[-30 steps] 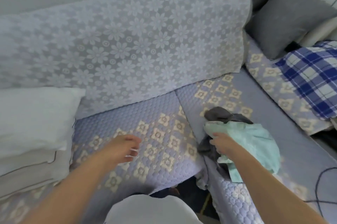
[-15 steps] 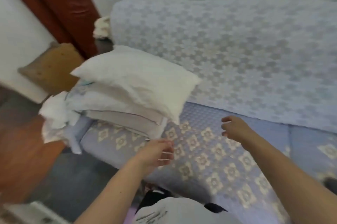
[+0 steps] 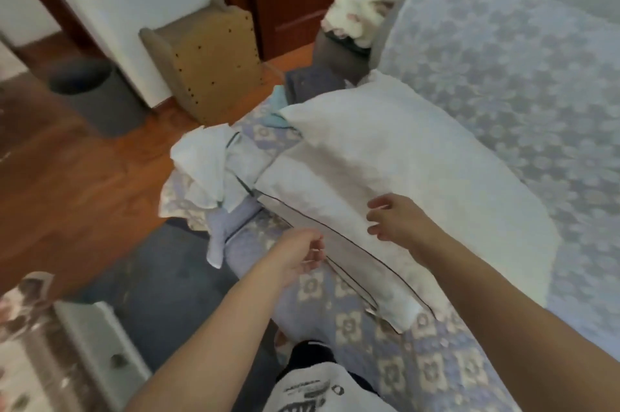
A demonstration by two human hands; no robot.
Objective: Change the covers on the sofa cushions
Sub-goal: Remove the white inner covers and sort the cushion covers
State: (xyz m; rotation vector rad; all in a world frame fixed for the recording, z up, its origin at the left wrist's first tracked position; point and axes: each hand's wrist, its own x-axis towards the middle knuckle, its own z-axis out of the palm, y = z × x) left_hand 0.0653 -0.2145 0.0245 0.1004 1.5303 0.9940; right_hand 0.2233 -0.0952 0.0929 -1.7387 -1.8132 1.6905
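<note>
On the sofa seat [image 3: 396,361], with its lilac quilted cover, a stack of cushions lies at the end nearest the door: a bare white cushion [image 3: 402,156] on top, and under it flat covers with dark piping [image 3: 335,244]. Both of the person's hands reach toward the near edge of this stack. The right hand [image 3: 399,220] hangs just over the piped layer with its fingers spread and empty, not yet touching as far as can be told. The left hand [image 3: 298,254] is loosely curled just beside the lower piped edge; whether it pinches any cloth cannot be told.

The step in hand looks to be taking hold of the stack. It would likely go best with the right hand flat under the white cushion's near edge and the left steadying the covers below, so that only one layer comes away and the rest does not slide off the seat. A crumpled white cloth [image 3: 204,166] already hangs over the seat's front edge beyond the stack and might be dragged down.

As for containers, a dark bin [image 3: 90,93] stands on the floor well apart from the stack, its inside too dark to read. A grey basket [image 3: 339,56] beyond the stack holds a pale, fluffy heap [image 3: 355,15].
</note>
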